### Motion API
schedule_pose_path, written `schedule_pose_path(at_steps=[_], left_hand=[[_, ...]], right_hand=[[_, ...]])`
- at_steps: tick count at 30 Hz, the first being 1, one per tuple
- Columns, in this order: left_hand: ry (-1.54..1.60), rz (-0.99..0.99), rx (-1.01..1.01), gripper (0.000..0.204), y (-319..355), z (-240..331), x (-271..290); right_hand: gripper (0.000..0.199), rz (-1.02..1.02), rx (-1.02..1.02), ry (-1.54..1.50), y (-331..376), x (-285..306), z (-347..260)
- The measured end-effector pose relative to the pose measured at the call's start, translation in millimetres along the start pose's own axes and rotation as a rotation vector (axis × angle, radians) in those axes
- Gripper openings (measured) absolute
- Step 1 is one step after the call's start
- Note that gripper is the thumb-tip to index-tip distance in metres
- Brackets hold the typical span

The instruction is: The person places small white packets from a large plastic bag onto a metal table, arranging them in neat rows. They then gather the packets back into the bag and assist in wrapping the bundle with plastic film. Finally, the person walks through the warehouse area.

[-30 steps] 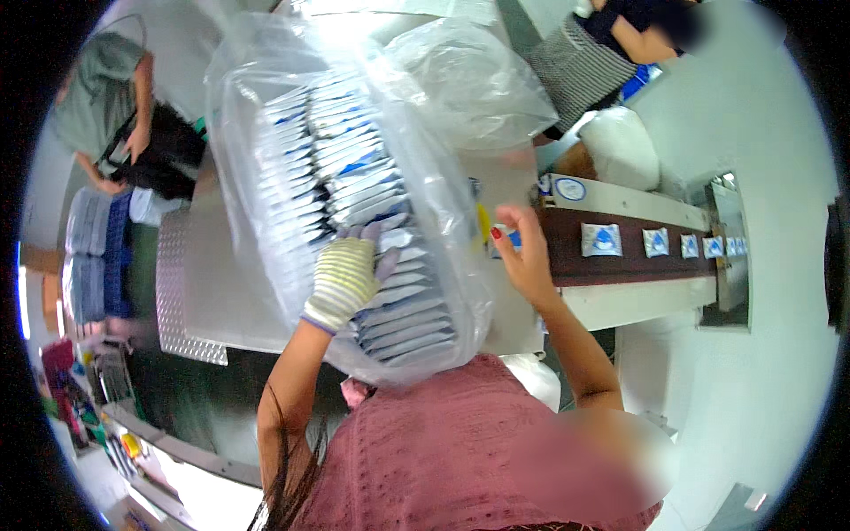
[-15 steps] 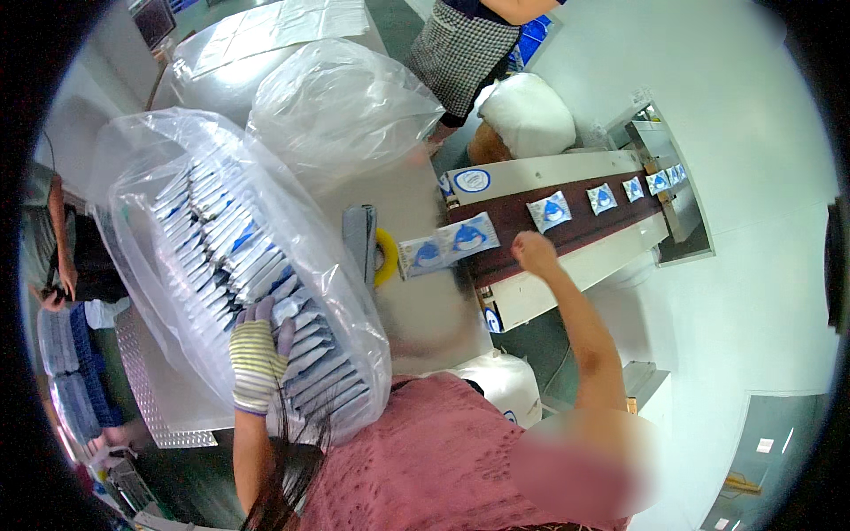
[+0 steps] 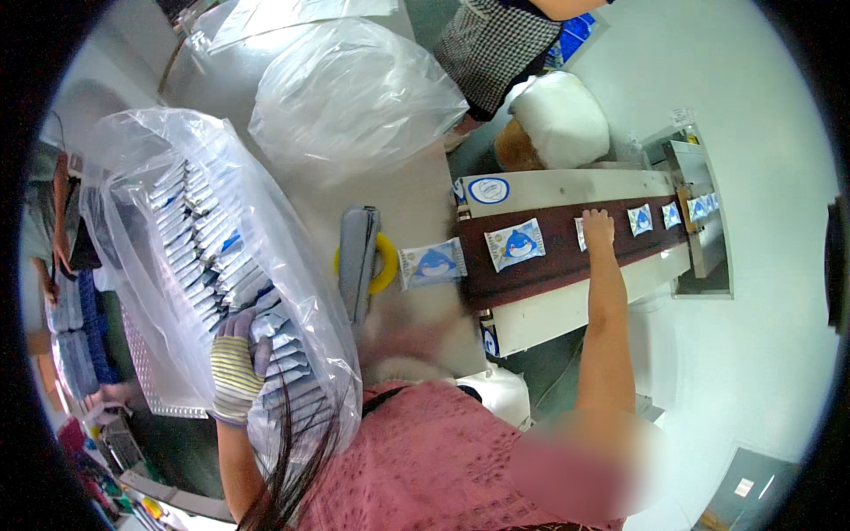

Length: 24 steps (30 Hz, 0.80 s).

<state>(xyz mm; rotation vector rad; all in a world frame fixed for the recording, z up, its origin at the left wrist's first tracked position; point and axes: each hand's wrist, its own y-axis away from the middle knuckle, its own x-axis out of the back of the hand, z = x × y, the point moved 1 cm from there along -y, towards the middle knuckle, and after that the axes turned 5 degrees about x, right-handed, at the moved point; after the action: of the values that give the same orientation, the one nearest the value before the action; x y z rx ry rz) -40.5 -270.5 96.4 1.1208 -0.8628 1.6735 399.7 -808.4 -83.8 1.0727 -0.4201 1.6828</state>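
Note:
My left hand (image 3: 236,370), in a striped knit glove, lies with its fingers stretched out on silvery packets (image 3: 221,257). They stand on edge in long rows inside a large clear plastic bag (image 3: 328,354). My bare right hand (image 3: 598,228) reaches over a dark red conveyor belt (image 3: 553,257). Its fingers are a little apart over a small white-and-blue packet (image 3: 581,234), hiding most of it; the thumb is hidden. Nearer on the belt lies another packet (image 3: 515,244) with a blue whale-like figure. A further packet (image 3: 433,264) rests at the belt's end, over the metal table.
A grey tape dispenser (image 3: 358,261) and a yellow tape roll (image 3: 384,264) sit on the metal table (image 3: 425,327). Another clear bag (image 3: 354,88) stands behind. More packets (image 3: 699,209) come from a wall opening. A white sack (image 3: 560,119) and a co-worker in a checked apron (image 3: 491,53) are beyond.
My right hand has moved right and farther along the belt, from a closed shape to over a packet. Packets have travelled toward the near end, where one of two no longer shows.

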Motion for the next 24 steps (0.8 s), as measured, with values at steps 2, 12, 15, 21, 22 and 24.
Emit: schedule_pose_path(at_steps=[2,12,15,21,22,24], left_hand=[[-0.009,0.005,-0.013,0.039,-1,-3,-2],[0.026,-0.007,0.027,0.04,-5,0,-2],[0.044,-0.019,0.075,0.04,1,-6,-3],[0.009,0.027,0.014,0.041,2,-14,-4],[0.027,0.015,0.032,0.04,2,-12,-2],[0.015,0.009,0.023,0.04,4,-13,1]], right_hand=[[0.02,0.012,0.088,-0.042,-11,-13,-1],[0.056,-0.242,0.705,-0.586,-24,45,-48],[0.035,-0.327,0.917,-0.966,-7,137,-129],[0.056,-0.538,0.88,-0.98,-32,138,-267],[0.056,-0.647,0.903,-0.941,-33,135,-279],[0.056,-0.862,0.949,-0.848,-33,133,-300]])
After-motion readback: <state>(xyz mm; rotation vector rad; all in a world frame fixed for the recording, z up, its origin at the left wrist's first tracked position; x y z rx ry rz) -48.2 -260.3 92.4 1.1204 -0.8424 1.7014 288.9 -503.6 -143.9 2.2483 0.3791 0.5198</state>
